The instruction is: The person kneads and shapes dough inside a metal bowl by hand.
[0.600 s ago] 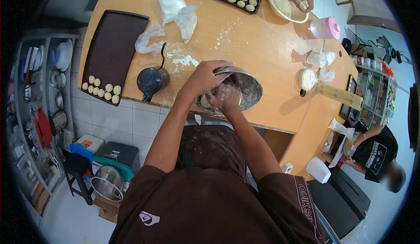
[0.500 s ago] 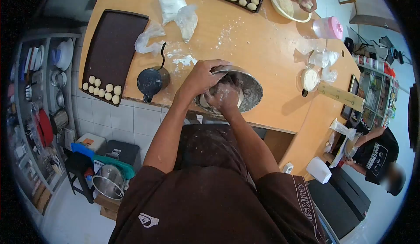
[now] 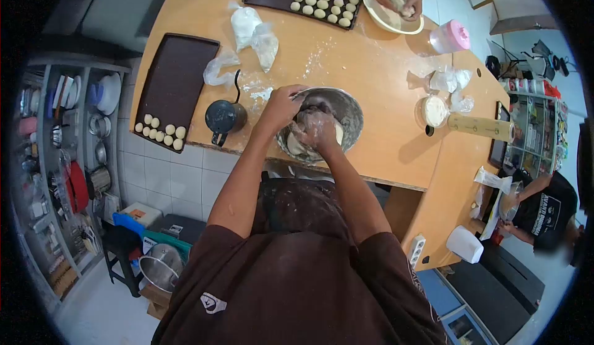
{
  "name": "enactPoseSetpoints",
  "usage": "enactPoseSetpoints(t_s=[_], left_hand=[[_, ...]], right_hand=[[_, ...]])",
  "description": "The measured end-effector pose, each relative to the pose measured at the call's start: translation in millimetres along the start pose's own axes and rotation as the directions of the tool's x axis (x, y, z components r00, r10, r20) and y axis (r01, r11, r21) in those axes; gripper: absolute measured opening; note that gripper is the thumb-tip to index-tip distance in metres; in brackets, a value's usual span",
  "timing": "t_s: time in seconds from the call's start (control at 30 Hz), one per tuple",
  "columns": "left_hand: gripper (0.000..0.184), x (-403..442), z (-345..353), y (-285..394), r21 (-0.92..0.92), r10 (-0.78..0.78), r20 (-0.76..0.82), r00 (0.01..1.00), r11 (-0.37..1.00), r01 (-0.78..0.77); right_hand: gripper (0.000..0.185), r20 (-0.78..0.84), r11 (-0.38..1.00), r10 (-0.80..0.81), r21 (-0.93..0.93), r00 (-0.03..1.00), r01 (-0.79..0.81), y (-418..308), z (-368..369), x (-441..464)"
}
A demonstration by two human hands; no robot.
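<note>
Bowl (image 3: 351,119) has levelled slightly, mouth facing up more. Dough (image 3: 297,145) inside, toward 7 o'clock, right hand (image 3: 316,128) on it, nearer; grip unclear. Left hand (image 3: 286,105) clamped on rim, 10 o'clock. Jug (image 3: 220,117) at 9.

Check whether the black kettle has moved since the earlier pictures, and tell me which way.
No: the black kettle stands in the same place against the near tray; both shift together with the view.
</note>
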State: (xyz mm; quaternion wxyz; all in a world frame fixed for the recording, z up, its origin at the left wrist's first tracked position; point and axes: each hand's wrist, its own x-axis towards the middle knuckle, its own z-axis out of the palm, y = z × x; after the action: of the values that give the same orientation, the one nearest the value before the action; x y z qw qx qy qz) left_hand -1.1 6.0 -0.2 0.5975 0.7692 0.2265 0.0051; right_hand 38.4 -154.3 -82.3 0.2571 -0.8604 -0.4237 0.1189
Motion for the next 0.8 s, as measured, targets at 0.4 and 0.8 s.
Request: enactPoseSetpoints(t_s=[0.4,0.8], left_hand=[[0.025,-58.8,28.6,-54.4,0.266,-0.058,-0.328,0.943,0.952,0.151],[0.025,-82.1,41.6,-42.8,0.208,-0.213,-0.514,0.831,0.909,0.362]], right_hand=[[0.047,0.029,0.985,-0.124,-0.118,0.992,0.127,-33.3,-69.4,-31.0],[0.104,0.037,0.887,0.265,-0.401,0.964,-0.229,-72.4,-52.8,-95.3]])
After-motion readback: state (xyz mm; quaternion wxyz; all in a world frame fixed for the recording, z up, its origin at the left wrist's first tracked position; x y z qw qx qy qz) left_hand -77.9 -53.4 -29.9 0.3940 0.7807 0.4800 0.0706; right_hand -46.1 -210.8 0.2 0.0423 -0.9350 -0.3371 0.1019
